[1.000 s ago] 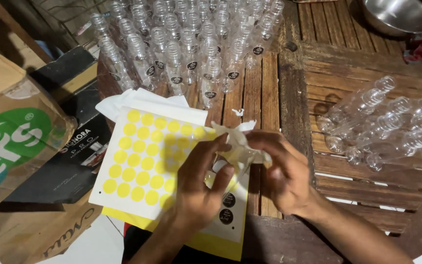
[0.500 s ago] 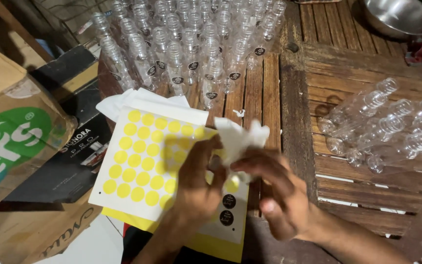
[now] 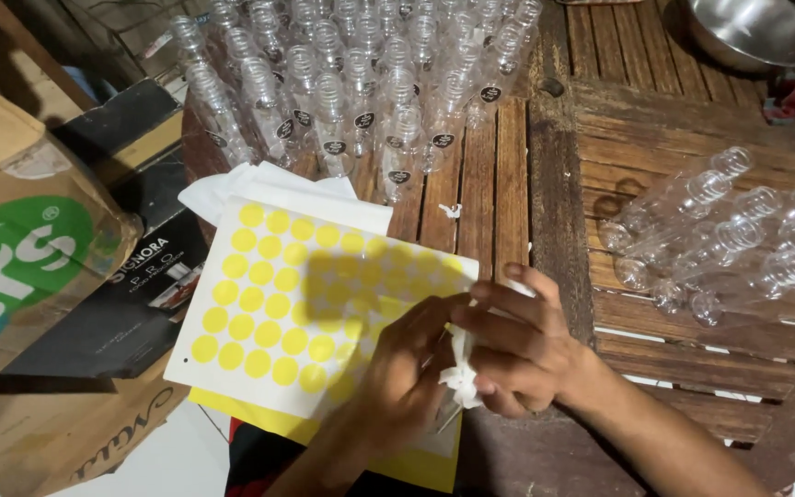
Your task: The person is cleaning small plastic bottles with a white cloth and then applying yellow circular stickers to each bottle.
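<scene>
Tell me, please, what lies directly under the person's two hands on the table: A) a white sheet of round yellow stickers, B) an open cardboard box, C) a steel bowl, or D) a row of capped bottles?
A: the left hand and right hand pinch a white scrap over the sticker sheet of yellow dots.
</scene>
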